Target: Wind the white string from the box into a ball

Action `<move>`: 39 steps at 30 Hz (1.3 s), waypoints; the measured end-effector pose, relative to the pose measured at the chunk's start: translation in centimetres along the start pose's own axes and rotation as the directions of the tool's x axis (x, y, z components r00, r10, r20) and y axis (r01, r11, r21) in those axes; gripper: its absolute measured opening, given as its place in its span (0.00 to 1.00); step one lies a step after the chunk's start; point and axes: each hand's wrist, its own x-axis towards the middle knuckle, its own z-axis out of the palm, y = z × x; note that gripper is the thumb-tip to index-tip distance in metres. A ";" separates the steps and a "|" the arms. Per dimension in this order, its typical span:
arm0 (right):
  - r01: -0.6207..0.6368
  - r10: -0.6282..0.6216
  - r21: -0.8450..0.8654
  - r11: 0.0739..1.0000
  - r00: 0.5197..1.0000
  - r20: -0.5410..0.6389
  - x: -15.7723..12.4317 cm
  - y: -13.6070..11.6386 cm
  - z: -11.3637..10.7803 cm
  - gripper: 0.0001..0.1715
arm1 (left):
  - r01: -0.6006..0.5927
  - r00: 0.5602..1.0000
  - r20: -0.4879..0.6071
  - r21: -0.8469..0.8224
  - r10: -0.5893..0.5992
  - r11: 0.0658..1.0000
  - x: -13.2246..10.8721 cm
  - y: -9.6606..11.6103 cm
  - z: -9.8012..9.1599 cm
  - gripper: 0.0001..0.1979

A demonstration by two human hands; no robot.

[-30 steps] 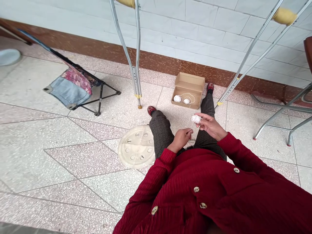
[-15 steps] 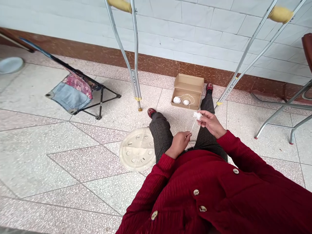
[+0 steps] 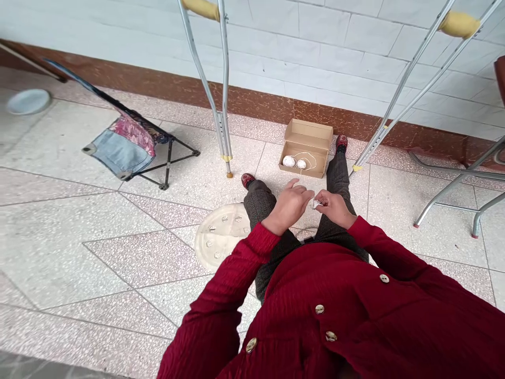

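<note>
Both hands are meeting just above the knees. The right hand (image 3: 335, 208) is pinching a small white ball of thread (image 3: 316, 203), its grip closed on it. The left hand (image 3: 290, 204) is coming in against that ball with fingers half spread, and whether its grip is pinching anything, I cannot tell. Beyond the feet, an open brown cardboard box (image 3: 310, 136) is sitting on the tiled floor (image 3: 79, 210), holding two more white thread balls (image 3: 289, 161).
</note>
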 end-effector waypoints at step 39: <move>-0.064 0.169 0.438 0.897 0.964 -0.205 2.6 -4.2 -2.8 0.23 | 0.299 0.954 0.207 -0.583 -0.218 0.755 -1.2 1.9 4.8 0.20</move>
